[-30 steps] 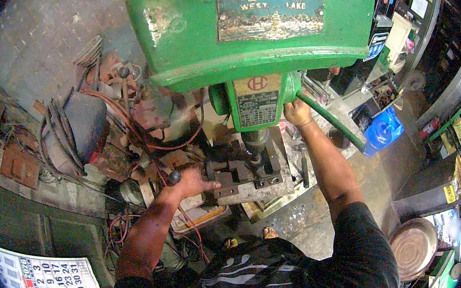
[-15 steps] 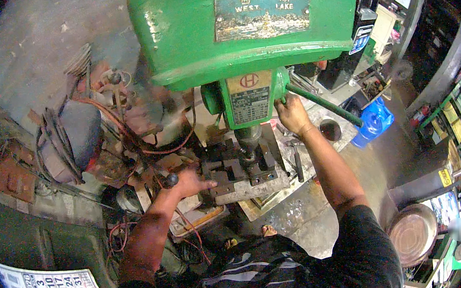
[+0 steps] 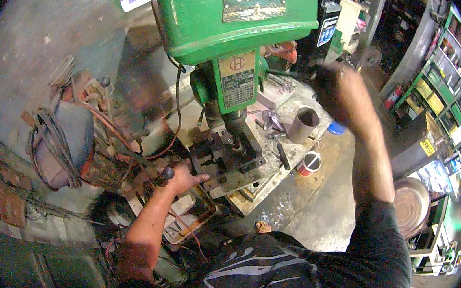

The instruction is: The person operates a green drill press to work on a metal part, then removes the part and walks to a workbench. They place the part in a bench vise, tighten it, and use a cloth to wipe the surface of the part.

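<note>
A green drill press (image 3: 238, 15) stands in front of me, its chuck (image 3: 235, 123) above a dark metal vise (image 3: 226, 153) on the worktable. My left hand (image 3: 180, 179) is at the vise's left end, thumb stretched toward it. The fingers appear curled round the vise handle, whose black ball knob (image 3: 166, 174) shows by the wrist; the grip is partly hidden. To the right of the drill head, my right hand (image 3: 347, 82) is raised and closed at the outer end of the feed lever (image 3: 285, 73). Motion smears that hand and the lever's end.
On the table right of the vise are a metal pipe piece (image 3: 303, 125) and a dark-handled tool (image 3: 282, 154). A white and red bucket (image 3: 309, 163) stands below. Cables coil over a grey machine (image 3: 71, 145) at left; shelves (image 3: 435, 95) line the right.
My right hand has moved up and to the right from beside the drill head, and the lever has swung upward. My left hand stays at the vise. The view has shifted.
</note>
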`<state>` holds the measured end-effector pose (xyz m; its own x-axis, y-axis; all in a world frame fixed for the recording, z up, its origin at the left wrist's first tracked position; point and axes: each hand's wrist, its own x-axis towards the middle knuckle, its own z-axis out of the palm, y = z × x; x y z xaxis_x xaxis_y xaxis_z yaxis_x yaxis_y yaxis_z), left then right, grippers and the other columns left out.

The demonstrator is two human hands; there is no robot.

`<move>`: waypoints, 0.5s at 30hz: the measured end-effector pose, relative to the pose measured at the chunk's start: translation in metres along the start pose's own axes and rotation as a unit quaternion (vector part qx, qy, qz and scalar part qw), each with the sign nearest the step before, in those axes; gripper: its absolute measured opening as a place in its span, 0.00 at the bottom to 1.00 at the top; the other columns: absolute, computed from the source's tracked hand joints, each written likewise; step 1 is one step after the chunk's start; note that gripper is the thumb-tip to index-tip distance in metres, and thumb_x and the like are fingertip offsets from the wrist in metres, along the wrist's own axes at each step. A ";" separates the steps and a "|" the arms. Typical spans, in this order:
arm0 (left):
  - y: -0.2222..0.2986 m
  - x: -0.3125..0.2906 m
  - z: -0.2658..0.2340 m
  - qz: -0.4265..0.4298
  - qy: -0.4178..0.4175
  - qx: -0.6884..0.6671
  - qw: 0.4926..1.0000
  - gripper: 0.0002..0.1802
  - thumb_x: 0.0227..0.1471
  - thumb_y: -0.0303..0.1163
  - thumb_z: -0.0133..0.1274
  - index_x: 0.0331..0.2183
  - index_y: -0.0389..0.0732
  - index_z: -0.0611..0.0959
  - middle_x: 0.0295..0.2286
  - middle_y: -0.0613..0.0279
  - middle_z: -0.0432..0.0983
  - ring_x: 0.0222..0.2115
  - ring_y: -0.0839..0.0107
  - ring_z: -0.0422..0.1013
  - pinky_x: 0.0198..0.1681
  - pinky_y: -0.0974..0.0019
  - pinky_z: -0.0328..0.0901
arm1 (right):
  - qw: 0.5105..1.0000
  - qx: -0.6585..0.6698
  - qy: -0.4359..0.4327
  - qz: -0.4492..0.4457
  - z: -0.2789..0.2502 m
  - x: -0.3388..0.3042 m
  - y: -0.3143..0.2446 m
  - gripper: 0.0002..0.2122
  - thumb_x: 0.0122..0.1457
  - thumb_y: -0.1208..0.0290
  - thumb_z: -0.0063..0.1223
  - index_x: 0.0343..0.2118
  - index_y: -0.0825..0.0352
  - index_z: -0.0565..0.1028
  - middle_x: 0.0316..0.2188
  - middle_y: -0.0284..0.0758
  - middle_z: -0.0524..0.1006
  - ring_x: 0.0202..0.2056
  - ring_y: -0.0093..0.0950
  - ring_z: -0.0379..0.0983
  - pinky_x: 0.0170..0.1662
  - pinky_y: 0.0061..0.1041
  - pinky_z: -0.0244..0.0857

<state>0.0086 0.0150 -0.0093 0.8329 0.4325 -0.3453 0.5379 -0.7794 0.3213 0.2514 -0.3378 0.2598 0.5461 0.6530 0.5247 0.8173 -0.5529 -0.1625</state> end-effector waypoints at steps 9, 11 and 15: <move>0.002 -0.002 -0.002 0.022 0.023 0.005 0.999 0.61 0.47 0.74 0.66 0.64 0.31 0.75 0.59 0.34 0.75 0.60 0.40 0.72 0.65 0.45 0.66 | 0.983 0.065 0.094 -0.145 0.063 0.197 0.080 0.17 0.60 0.73 0.64 0.52 0.69 0.80 0.43 0.46 0.86 0.44 0.44 0.84 0.48 0.38 0.77; 0.002 -0.002 -0.001 0.007 0.026 0.025 0.999 0.62 0.47 0.74 0.65 0.63 0.30 0.75 0.60 0.33 0.74 0.61 0.40 0.72 0.66 0.46 0.66 | 0.989 0.089 0.053 -0.105 0.090 0.215 0.091 0.16 0.60 0.72 0.63 0.51 0.69 0.80 0.43 0.46 0.86 0.43 0.44 0.84 0.47 0.39 0.77; 0.003 -0.001 0.001 -0.004 0.032 0.040 0.999 0.63 0.47 0.75 0.64 0.64 0.28 0.73 0.60 0.31 0.73 0.62 0.40 0.70 0.67 0.46 0.65 | 0.990 0.118 -0.001 -0.076 0.126 0.234 0.098 0.15 0.61 0.71 0.61 0.51 0.68 0.80 0.41 0.46 0.86 0.42 0.45 0.85 0.45 0.40 0.77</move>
<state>0.0088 0.0118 -0.0092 0.8371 0.4640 -0.2898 0.5339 -0.8085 0.2475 0.4824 -0.1734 0.2617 0.4142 0.7199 0.5570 0.9099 -0.3123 -0.2730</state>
